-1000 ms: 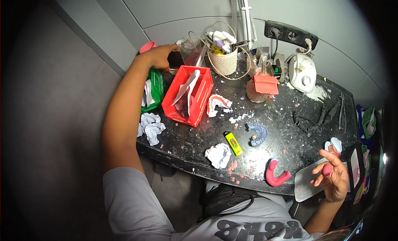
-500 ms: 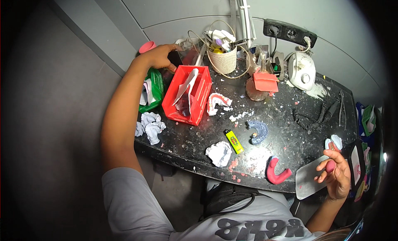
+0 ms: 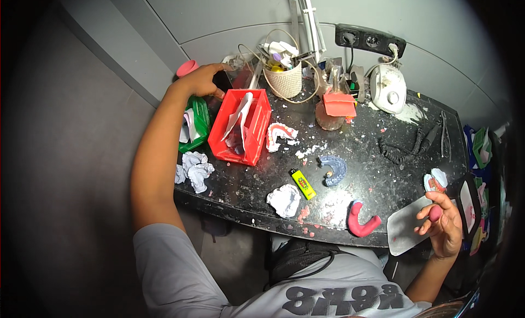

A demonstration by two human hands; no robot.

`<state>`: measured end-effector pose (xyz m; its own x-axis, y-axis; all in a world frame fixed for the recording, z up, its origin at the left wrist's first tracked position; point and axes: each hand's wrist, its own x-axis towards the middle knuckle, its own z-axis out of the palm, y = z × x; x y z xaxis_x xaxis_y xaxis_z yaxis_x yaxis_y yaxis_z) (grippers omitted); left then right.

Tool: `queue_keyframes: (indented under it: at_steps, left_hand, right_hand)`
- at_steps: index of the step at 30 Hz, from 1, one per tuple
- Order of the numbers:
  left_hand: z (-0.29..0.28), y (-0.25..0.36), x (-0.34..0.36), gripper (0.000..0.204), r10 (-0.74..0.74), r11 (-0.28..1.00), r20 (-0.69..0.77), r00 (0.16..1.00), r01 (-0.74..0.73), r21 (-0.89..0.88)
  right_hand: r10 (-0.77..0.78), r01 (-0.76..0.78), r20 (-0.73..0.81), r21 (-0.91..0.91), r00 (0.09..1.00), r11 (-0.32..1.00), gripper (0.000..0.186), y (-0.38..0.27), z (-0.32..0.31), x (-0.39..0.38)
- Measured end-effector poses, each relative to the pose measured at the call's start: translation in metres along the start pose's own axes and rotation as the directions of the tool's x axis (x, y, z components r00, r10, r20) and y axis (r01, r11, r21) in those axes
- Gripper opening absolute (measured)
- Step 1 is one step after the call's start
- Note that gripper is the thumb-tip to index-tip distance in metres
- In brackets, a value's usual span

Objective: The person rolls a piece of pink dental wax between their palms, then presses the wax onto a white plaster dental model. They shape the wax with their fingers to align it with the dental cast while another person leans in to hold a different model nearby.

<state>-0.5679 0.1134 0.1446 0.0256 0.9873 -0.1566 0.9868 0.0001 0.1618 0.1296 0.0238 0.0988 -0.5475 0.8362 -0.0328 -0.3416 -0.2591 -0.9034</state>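
At the back left, my left hand [image 3: 205,80] has its fingers round a black flat rectangular object [image 3: 221,80], partly hidden behind them, beside a red bin [image 3: 215,148] with papers and a green bin [image 3: 201,124]. Low on the right, my right hand [image 3: 445,225] pinches a small pink ball [image 3: 435,213] above a grey plate [image 3: 403,230]. A pink horseshoe-shaped piece [image 3: 362,228] lies left of it. Nearer the middle lie a blue dental cast [image 3: 336,170], a pink-and-white denture piece [image 3: 280,131], a yellow lighter [image 3: 303,184] and a white plaster lump [image 3: 283,200].
The black worktop [image 3: 246,189] also carries a woven basket [image 3: 283,83], a red-topped jar [image 3: 331,118], a white dusty unit [image 3: 385,91], a coiled cable [image 3: 399,156] and crumpled white pieces [image 3: 194,170]. A socket strip [image 3: 372,42] is on the wall; coloured bins [image 3: 481,146] are at right.
The whole view has shifted slightly, so the worktop appears a little up and left. Both hands keep their grips, with only slight movement.
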Motion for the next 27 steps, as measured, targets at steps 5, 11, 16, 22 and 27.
queue_keyframes:
  at_steps: [5,11,16,22,27]
  left_hand:
    - [0.002,-0.006,-0.006,0.097,-0.002,0.996,0.023,1.000,0.004,-0.092]
    - [0.004,0.000,-0.002,0.097,0.004,0.998,-0.005,1.000,-0.004,-0.070]
    - [0.011,-0.010,-0.008,0.096,0.033,0.997,-0.075,0.997,-0.037,-0.064]
    - [0.007,0.002,-0.007,0.095,0.022,0.999,-0.065,0.998,-0.024,-0.036]
    - [0.012,-0.004,-0.008,0.093,-0.001,0.998,-0.089,0.996,-0.004,-0.057]
  right_hand:
    - [-0.004,0.004,0.000,0.002,1.000,1.000,0.066,0.000,0.000,-0.004]
    - [0.006,-0.007,-0.038,-0.027,0.999,1.000,0.061,0.005,0.004,-0.011]
    - [0.032,-0.033,-0.020,-0.084,0.999,0.996,0.046,0.002,0.005,-0.007]
    - [0.035,-0.037,-0.024,-0.122,0.999,0.992,0.044,-0.002,0.005,-0.018]
    - [0.047,-0.051,-0.030,-0.147,0.998,0.988,0.038,-0.003,0.004,-0.019]
